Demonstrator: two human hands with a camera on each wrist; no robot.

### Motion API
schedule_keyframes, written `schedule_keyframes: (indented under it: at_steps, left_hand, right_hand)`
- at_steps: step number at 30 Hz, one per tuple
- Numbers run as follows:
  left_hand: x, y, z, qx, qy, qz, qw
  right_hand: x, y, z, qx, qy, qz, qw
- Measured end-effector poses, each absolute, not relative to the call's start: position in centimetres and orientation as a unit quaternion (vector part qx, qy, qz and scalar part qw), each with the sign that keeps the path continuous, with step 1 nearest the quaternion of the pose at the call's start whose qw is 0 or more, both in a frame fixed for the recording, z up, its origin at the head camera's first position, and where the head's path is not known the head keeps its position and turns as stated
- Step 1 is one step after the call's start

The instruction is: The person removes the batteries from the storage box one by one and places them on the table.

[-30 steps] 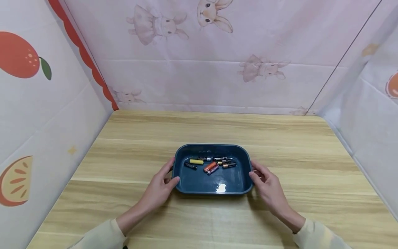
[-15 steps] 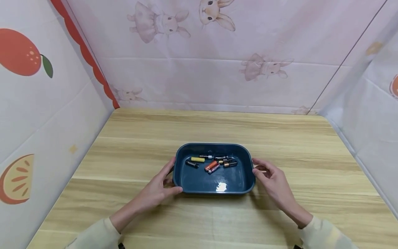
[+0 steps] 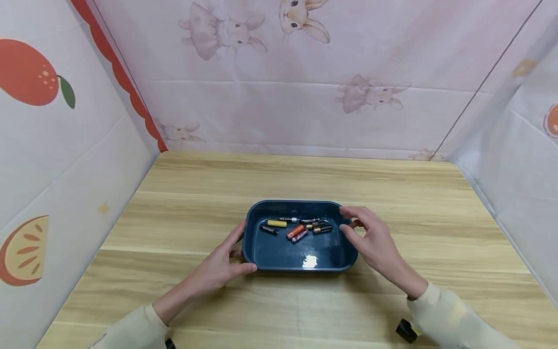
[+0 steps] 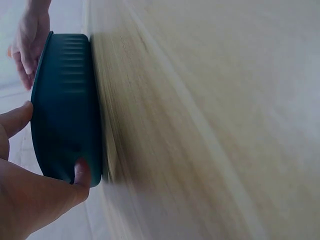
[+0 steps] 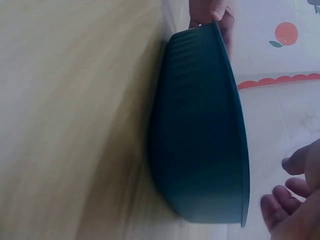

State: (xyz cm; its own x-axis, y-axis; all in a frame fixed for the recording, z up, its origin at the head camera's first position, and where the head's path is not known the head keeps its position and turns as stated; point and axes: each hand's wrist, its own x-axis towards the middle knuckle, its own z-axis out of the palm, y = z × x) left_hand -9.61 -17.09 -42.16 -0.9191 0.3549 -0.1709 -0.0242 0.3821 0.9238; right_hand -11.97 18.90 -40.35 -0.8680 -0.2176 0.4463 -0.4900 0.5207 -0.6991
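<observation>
A dark blue-green rectangular plastic container [image 3: 279,254] stands on the wooden table. Inside, toward its far side, lie several small batteries: a yellow battery [image 3: 276,223], an orange-red battery [image 3: 296,231], a purplish battery [image 3: 300,236] beside it, and black ones such as the black battery [image 3: 269,230]. My left hand [image 3: 222,264] grips the container's left end, thumb at the near corner of the rim and fingers along the side. My right hand [image 3: 375,242] hovers over the right rim, fingers loosely bent and holding nothing; the right wrist view shows its fingertips apart from the container wall [image 5: 200,125].
The light wooden tabletop [image 3: 436,218] extends around the container. A pink rabbit-print backdrop [image 3: 305,121] rises behind it, with fruit-print side sheets [image 3: 65,160] at the left and right. A small black block [image 3: 406,330] shows beside the right sleeve.
My right hand has let go of the container's right end and moved up and left over its rim. My left hand stays on the left end. The batteries lie much as before.
</observation>
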Motion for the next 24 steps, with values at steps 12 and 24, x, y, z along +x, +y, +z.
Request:
schedule_keyframes:
  at_steps: [12, 24]
  left_hand:
    - [-9.8, -17.1, -42.2, 0.101, 0.816, 0.543, 0.172]
    - [-9.7, -16.9, -42.0, 0.093, 0.817, 0.541, 0.177]
  right_hand:
    - [-13.6, 16.3, -39.7, 0.157, -0.899, 0.409, 0.023]
    - [-14.5, 14.1, -39.8, 0.133, -0.956, 0.26, -0.031]
